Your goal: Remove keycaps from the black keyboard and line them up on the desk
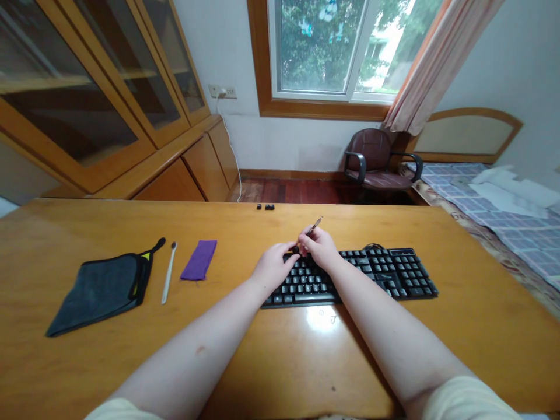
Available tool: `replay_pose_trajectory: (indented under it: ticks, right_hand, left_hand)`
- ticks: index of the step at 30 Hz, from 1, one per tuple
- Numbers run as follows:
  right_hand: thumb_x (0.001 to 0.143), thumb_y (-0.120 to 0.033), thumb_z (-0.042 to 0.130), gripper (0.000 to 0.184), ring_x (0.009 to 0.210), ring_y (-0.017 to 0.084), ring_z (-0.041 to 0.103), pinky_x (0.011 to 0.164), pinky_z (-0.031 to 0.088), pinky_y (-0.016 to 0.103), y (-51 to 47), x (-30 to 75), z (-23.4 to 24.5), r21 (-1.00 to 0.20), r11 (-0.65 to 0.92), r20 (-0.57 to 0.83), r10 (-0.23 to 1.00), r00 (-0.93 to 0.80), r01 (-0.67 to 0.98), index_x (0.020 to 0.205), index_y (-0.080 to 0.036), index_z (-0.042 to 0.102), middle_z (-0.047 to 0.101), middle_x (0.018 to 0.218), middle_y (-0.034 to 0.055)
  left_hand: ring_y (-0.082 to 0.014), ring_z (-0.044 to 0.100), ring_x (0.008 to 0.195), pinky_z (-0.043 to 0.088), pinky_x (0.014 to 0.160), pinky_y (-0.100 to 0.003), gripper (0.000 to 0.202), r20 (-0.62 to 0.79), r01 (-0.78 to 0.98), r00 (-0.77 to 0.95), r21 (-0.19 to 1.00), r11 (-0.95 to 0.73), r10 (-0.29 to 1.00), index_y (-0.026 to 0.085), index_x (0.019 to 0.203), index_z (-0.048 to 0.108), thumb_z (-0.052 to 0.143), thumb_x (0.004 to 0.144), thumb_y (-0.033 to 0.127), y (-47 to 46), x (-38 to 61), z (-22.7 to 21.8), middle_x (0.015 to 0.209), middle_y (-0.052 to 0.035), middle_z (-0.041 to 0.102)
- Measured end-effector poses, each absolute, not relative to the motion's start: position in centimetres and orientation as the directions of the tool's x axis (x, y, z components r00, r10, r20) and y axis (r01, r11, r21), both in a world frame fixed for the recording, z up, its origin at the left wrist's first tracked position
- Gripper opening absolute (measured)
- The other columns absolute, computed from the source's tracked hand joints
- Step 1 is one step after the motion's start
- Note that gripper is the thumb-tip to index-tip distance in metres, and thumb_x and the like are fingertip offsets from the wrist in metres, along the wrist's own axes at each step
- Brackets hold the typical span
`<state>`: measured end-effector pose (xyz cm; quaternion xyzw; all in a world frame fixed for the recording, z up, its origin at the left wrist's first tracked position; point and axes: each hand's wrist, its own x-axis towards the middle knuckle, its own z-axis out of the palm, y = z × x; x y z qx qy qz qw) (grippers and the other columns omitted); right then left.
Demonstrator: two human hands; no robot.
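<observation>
A broad wooden desk (394,361) with a glossy top fills the view, in a room with a window (332,46) straight ahead.

A black keyboard (385,274) lies flat at the desk's middle, running off toward three o'clock. The right hand (321,245) is at its far-left corner, fingers closed round a slim tool (315,224) whose free end slants up toward one o'clock and whose lower end sits down among the keys. The left hand (273,268) rests on the left rows, touching the right hand, fingers bent forward. Whether they pinch anything I cannot tell.

The tool looks light, stiff and thin, so it probably rolls easily and is best pinched low on the shaft, as it is now. The keyboard seems rigid and fairly light. It would likely slide on the shiny wood unless pressed down, and its bare frame edges are safer to grip than the keys.

At twelve o'clock from the hands, near the far edge, sit two small black caps (265,206). Toward nine o'clock lie a purple cloth (199,260), then a white brush (168,273), then a folded dark grey cloth (102,289), each apart from the next. Beyond the desk, a brown chair (376,160) stands at one o'clock, a bed (503,216) at two and glass-fronted cabinets (87,105) at ten.
</observation>
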<state>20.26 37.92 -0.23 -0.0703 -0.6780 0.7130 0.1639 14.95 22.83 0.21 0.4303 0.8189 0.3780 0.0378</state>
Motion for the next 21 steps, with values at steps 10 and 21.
replay_pose_trajectory:
  ticks: [10,21]
  right_hand:
    - [0.065,-0.045,0.069,0.032,0.048,0.012,0.055,0.050,0.046,0.025,37.86,20.22,0.16,-0.996,0.029,0.090,0.376,-0.922,-0.085,0.066,-0.016,0.056,0.059,0.054,-0.0004]
    - [0.078,-0.039,0.059,0.026,0.055,0.013,0.057,0.055,0.046,0.024,37.88,20.65,0.48,-0.929,0.333,0.237,0.202,-0.950,-0.161,0.066,-0.016,0.063,0.059,0.059,0.0012]
  left_hand:
    - [-0.0187,0.061,0.095,0.047,0.088,-0.032,0.025,0.290,0.646,-0.670,0.681,0.344,0.684,0.020,0.104,0.064,0.055,0.082,0.027,22.48,14.97,0.29,0.102,-0.0051,0.068]
    - [-0.0171,0.061,0.092,0.048,0.085,-0.030,0.023,0.261,0.552,-0.692,0.792,0.260,0.673,0.021,0.101,0.065,0.056,0.079,0.023,22.61,14.68,0.03,0.099,-0.0023,0.068]
